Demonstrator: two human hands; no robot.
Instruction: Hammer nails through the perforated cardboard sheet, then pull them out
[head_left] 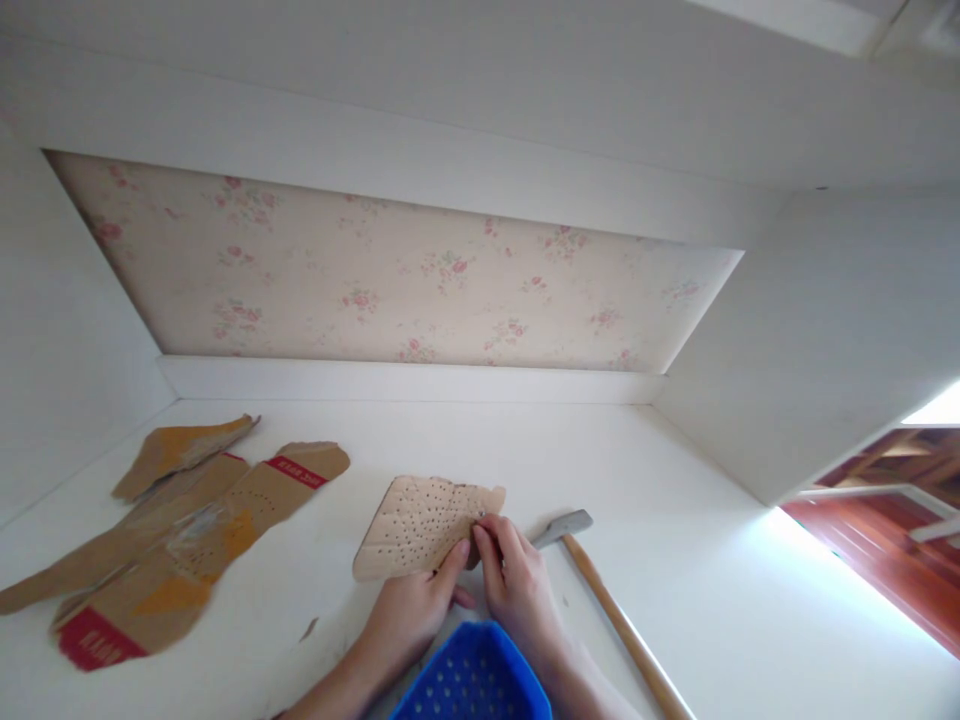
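Note:
A tan piece of cardboard (424, 525) dotted with many small holes is held in front of me, its right end raggedly torn. My left hand (416, 610) grips its lower edge, thumb on top. At the right end, my right hand (517, 575) is closed in a pinch against the cardboard; what lies between its fingertips is too small to make out. A dark brown bit shows between the two hands. Just below them is a blue basket (472, 685) with a perforated bottom. To the right of my right hand lies a hammer (619, 620) with a wooden handle and grey metal head.
Torn brown cardboard pieces (255, 510) with red printed bands and orange patches lie on the white surface (720, 560) at left. A small brown scrap (308, 629) rests nearer me. White panels and a floral-papered wall (420, 275) enclose the back; a reddish floor shows far right.

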